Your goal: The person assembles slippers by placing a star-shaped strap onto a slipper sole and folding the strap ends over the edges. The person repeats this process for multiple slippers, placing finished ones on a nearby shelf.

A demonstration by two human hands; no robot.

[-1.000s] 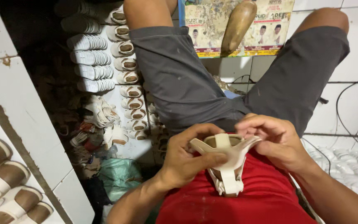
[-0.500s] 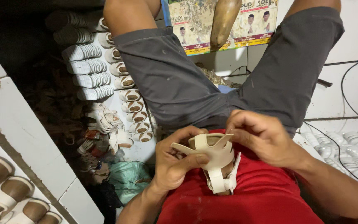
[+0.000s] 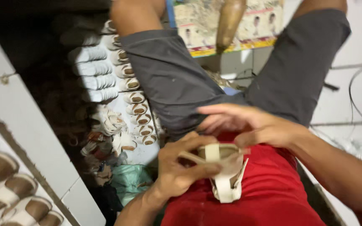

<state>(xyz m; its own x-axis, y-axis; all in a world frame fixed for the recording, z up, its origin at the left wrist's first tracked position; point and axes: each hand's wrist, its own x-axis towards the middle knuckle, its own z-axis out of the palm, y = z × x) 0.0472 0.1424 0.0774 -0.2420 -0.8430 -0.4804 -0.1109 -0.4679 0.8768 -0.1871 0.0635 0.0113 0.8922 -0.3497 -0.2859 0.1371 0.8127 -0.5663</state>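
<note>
My left hand [image 3: 183,167] grips a cream sandal upper with straps [image 3: 225,173] against my red shirt [image 3: 269,196], fingers wrapped over its front band. My right hand [image 3: 252,123] rests on the upper's far right edge, thumb pressing the rim and fingers stretched out to the left above it. The strap end hangs down below my left hand. My grey shorts [image 3: 177,83] and both knees fill the view beyond my hands.
Rows of cream and brown sandals [image 3: 137,100] lie on the floor at left, with loose straps [image 3: 109,121] and a green bag [image 3: 133,180]. More sandals [image 3: 5,184] sit on a white shelf at lower left. A brown wooden form [image 3: 229,23] and poster lie ahead.
The view has shifted down and blurred. My hands have pulled the sandal upper closer to my body, and my right hand's fingers have stretched out flat over it.
</note>
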